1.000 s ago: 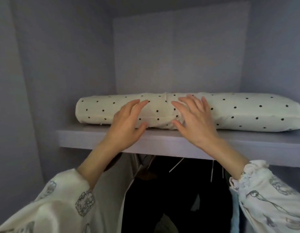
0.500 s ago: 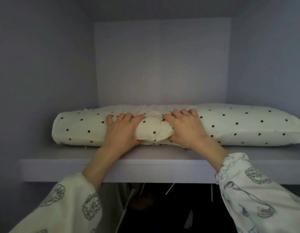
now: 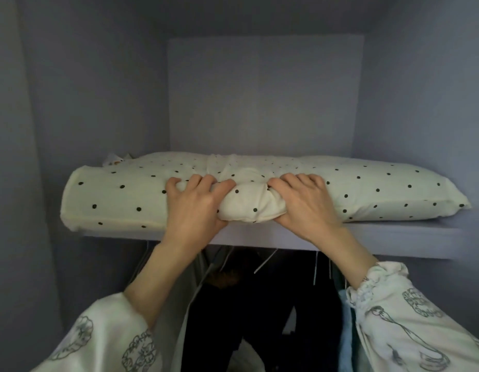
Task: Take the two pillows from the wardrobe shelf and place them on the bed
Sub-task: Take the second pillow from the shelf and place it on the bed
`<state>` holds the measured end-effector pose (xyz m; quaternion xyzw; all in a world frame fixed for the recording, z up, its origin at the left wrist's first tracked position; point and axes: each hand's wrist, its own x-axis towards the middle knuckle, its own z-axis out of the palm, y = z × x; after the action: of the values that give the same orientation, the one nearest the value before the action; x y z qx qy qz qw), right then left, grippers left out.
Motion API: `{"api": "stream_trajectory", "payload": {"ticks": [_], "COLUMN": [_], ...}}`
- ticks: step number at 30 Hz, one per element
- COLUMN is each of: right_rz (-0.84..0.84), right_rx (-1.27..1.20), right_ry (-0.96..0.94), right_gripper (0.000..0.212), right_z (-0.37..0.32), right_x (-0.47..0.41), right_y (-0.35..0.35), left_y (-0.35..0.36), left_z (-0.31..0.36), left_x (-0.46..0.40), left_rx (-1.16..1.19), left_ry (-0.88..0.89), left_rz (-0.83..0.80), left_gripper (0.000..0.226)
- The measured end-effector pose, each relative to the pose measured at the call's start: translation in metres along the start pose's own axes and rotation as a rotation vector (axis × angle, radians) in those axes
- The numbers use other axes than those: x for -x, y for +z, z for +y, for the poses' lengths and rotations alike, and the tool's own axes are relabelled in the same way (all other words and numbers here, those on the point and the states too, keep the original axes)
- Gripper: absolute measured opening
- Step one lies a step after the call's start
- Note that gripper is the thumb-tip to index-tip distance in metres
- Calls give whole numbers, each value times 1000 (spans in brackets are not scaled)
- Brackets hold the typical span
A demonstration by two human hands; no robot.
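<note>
A long cream pillow with black dots (image 3: 120,194) lies across the grey wardrobe shelf (image 3: 394,234). My left hand (image 3: 195,205) and my right hand (image 3: 305,205) are both clenched on its front edge near the middle, bunching the fabric into a bulge between them. The pillow's left end overhangs the shelf's front edge. A seam near the middle may mark two pillows end to end; I cannot tell. A scrap of other fabric (image 3: 115,159) peeks out behind the left end.
Grey wardrobe walls close in on the left, right and back. Under the shelf hang dark clothes (image 3: 259,304) on hangers, with a light blue garment (image 3: 345,331) at the right.
My hands went from resting flat on the pillow to gripping it. The pillow has been drawn forward, its left end now over the shelf edge.
</note>
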<state>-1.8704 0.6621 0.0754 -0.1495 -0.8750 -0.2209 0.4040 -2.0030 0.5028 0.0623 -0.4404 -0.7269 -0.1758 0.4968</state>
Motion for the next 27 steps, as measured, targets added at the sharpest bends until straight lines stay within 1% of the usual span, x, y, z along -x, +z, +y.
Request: {"api": "stream_trajectory", "payload": {"ticks": [4,7,9,12,15,18,19,21,22,23,24,25,26,27], "right_rz": [60,151,203,232,199,126,98,55,46,52,74,103,128,128], "right_rx": [-27,-35,-21,-6,-8,-11,-13,-44,-83,-149,-235,-313,-347,-321], "right_ry": [-23,-32,-35,-55,-46,-38,-31,-21,-12,15,63,125,178,214], "right_gripper": [50,45,43,42,42,47,49,49,46,40,36,37,39,41], "right_z": [-10,-20,-26,-33,-39,-43,-45,-45,-45,-44,-43,-42,-43,-44], "right_x": [28,55,73,96,112,119,119,117,115,111,106,99,89,79], "right_y": [-24,-34,-36,-34,-32,-34,-36,-42,-45,-49,-53,-56,-57,-57], "left_y": [-33,-45,-48,-48,-51,-54,-54,-50,-45,-40,-34,-30,-27,-24], "left_z": [16,26,32,39,40,25,17,0,-6,-9,-10,-10,-9,-7], "left_x": [33,66,85,105,114,101,92,71,65,63,65,67,71,74], "left_rx": [5,10,4,-8,69,239,285,330,326,311,299,291,279,263], "left_ry": [-25,-35,-32,-17,18,9,-28,-104,-122,-123,-112,-106,-106,-108], "left_rz": [47,72,65,47,-15,-88,-146,-366,-482,-558,-576,-549,-503,-462], "left_gripper": [57,57,60,61,67,63,65,76,81,84,85,85,85,85]}}
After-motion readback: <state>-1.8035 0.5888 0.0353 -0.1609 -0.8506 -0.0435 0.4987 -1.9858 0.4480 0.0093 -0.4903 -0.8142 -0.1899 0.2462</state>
